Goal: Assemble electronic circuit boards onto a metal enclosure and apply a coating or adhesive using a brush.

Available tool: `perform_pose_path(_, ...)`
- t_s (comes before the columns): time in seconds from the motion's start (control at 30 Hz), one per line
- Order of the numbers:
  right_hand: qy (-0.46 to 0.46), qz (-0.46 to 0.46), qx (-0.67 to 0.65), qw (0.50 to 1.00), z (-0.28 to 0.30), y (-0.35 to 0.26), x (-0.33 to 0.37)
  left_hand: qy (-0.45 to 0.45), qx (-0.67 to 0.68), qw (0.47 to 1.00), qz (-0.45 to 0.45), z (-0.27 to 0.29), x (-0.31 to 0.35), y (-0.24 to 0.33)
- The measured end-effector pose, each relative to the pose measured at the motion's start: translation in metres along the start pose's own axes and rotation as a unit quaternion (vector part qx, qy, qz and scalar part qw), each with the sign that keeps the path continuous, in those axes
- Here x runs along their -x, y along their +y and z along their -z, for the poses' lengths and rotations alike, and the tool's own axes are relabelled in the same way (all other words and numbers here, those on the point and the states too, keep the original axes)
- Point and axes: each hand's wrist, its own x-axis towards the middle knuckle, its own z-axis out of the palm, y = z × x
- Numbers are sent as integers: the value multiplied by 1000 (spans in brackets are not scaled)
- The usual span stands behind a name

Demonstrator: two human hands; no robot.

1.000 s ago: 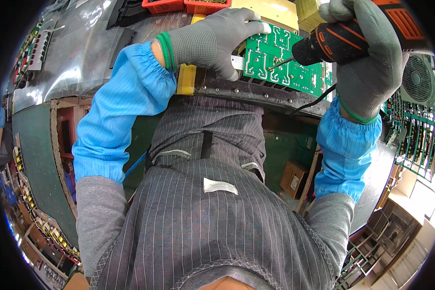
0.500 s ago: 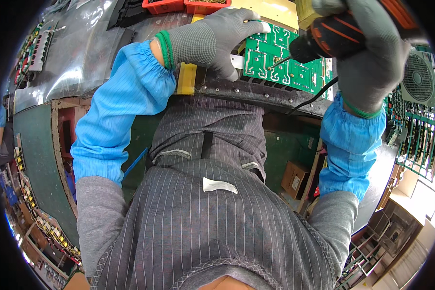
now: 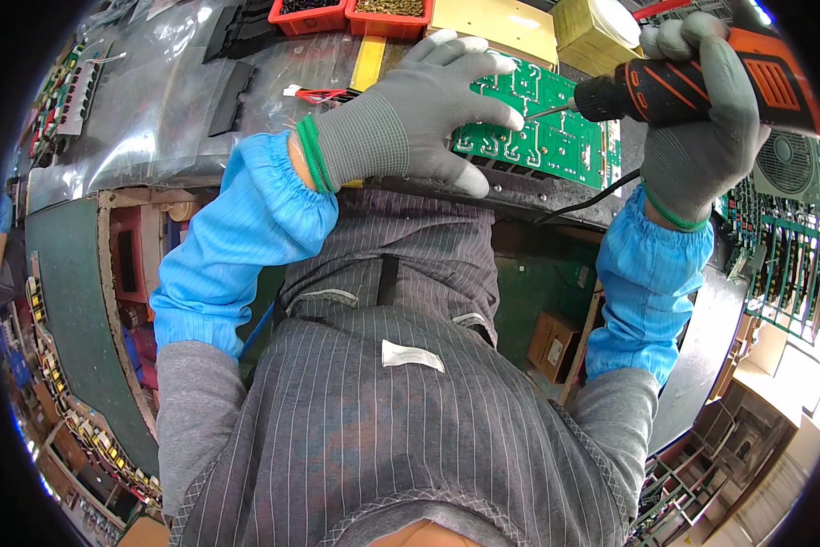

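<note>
Slippage threatens: right hand (image 3: 702, 137) clenches the electric screwdriver (image 3: 693, 77); left hand (image 3: 419, 118), fingers spread, pins the green circuit board (image 3: 547, 137), which the bit could gouge.

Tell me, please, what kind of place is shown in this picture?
Probably an electronics assembly workshop. The gloved left hand steadies a green circuit board on the workbench, while the right hand holds an orange and black electric screwdriver to it. More circuit boards stand in racks at the right.
</note>
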Motion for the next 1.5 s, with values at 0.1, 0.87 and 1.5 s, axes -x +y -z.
perform_pose_path(0.1,14,104,90,990,6,3,13,11,14,1000,3,0,0,3)
perform_pose_path(0.87,81,9,-69,994,21,-36,6,147,134,978,62,-5,-19,21)
perform_pose_path(1.5,-16,85,157,984,51,31,-7,34,208,949,233,20,17,-31)
